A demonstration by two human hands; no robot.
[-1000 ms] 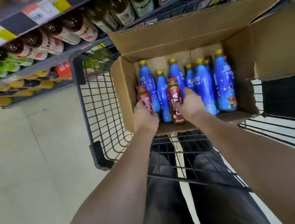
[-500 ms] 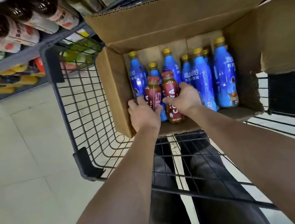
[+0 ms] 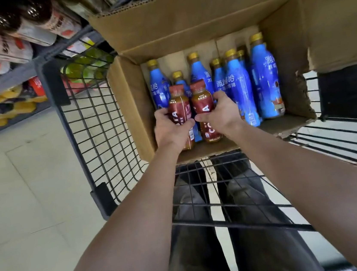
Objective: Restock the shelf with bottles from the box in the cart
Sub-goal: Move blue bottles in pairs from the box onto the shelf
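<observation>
An open cardboard box (image 3: 129,109) sits in a black wire cart (image 3: 95,127). Inside stand several blue bottles with gold caps (image 3: 239,87) and two maroon coffee bottles. My left hand (image 3: 172,129) grips the left maroon bottle (image 3: 178,106) around its middle. My right hand (image 3: 217,112) wraps the right maroon bottle (image 3: 201,101). Both maroon bottles stand upright side by side, touching, at the box's near left. The shelf (image 3: 4,82) with rows of bottles runs along the upper left.
Brown bottles with white labels (image 3: 11,43) lie on the upper shelf level, green and yellow ones below. The box's flaps (image 3: 180,13) stand up at the back and right. Pale tiled floor (image 3: 23,199) lies left of the cart. My legs show through the cart's grid.
Both hands have closed around the maroon bottles and brought them together. The bottles have risen slightly in the box, and the view has moved closer to it.
</observation>
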